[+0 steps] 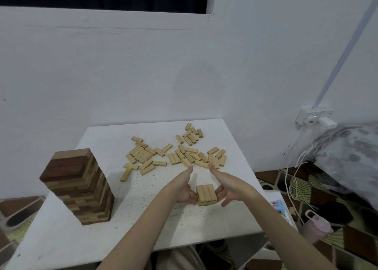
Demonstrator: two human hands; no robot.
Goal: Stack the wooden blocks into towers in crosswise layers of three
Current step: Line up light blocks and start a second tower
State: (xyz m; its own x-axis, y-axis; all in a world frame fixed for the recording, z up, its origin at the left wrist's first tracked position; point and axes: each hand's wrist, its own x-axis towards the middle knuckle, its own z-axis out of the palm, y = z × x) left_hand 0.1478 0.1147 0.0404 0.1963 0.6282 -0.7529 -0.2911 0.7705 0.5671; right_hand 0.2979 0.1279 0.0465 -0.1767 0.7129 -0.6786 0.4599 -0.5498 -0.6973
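Observation:
A low stack of light wooden blocks, its top layer three side by side, sits on the white table near the front right. My left hand presses flat against its left side with straight fingers. My right hand does the same on its right side. Both thumbs point away toward the far loose blocks. Several loose light blocks lie scattered across the far half of the table. A tall finished tower of dark and light blocks stands at the table's left.
A white wall rises right behind the table. At the right are a wall socket with cables, a patterned cloth bundle, a pink bottle on the floor and a white tray beside the table edge.

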